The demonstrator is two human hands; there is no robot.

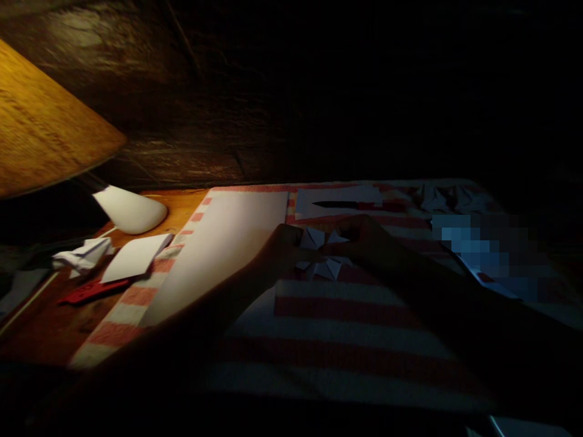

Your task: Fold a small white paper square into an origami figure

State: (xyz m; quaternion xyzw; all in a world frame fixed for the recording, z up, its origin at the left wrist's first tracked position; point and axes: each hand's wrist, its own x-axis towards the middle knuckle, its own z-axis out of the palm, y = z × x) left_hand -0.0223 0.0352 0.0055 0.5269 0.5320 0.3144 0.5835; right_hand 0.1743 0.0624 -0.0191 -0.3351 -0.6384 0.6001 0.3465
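In the dim light, my left hand and my right hand meet over a small white folded paper piece with pointed flaps. Both hands have fingers closed on its edges, left hand on its left side, right hand on its right. The paper rests on a red-and-white striped cloth. Both forearms reach in from the bottom of the view as dark shapes.
A large white sheet lies left of the hands. Behind lies another white sheet with a dark knife-like tool. On the wooden table at left are a lamp base, a folded white paper, crumpled paper and a red strip.
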